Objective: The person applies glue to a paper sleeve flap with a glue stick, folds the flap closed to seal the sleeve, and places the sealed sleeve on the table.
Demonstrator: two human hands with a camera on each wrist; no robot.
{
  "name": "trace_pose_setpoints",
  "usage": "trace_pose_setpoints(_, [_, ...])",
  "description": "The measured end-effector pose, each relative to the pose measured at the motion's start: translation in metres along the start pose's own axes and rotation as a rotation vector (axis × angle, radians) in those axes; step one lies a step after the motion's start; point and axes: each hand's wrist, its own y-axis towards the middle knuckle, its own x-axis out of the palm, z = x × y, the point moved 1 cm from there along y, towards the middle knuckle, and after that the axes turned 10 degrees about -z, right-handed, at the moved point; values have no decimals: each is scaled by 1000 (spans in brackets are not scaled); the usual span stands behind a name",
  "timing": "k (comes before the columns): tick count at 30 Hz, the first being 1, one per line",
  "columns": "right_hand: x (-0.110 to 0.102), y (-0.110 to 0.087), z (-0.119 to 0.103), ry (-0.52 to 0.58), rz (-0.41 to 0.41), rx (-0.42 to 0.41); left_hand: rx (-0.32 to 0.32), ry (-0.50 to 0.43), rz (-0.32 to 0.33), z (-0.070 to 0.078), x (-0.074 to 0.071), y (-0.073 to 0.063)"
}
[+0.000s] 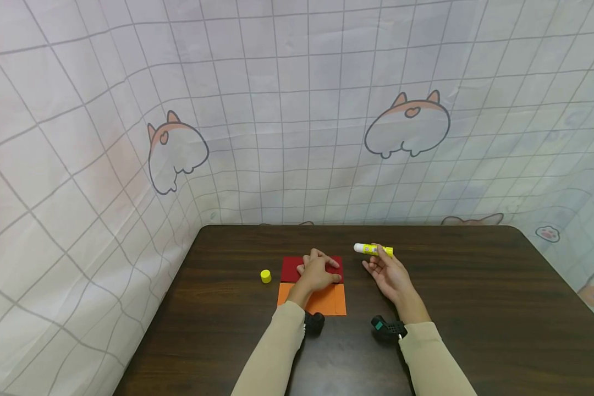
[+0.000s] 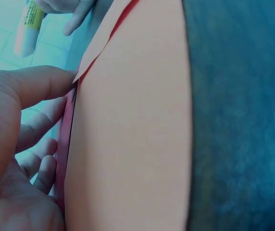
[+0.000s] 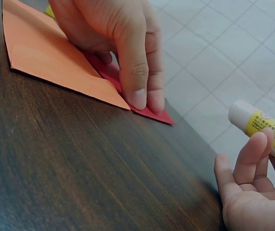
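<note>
An orange paper envelope [image 1: 329, 304] lies on the table, its red flap [image 1: 291, 269] spread out on the far side. My left hand [image 1: 315, 274] rests over the flap, with thumb and fingertips pressing the red paper near its right end. In the left wrist view, the thumb [image 2: 46, 85] touches the orange paper's edge, where thin red strips show. Off to the right, my right hand [image 1: 390, 278] holds a yellow glue stick [image 1: 373, 249] above the table, its white end pointing left. In the right wrist view, several fingers of that hand stand apart from the glue stick [image 3: 267, 132].
A small yellow cap [image 1: 265, 276] stands on the table left of the envelope. The dark wooden table [image 1: 475, 291] ends at a back edge against a gridded white curtain [image 1: 287, 137]. Black cameras are strapped to both wrists.
</note>
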Motion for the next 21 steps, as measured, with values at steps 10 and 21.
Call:
trace_pose_setpoints(10, [1,1,0,2,6,2,-3,89,-5,-2,-1,4])
trace_pose_setpoints(21, [0,2,0,4,3,2,0,107,-10,-2,-2,3])
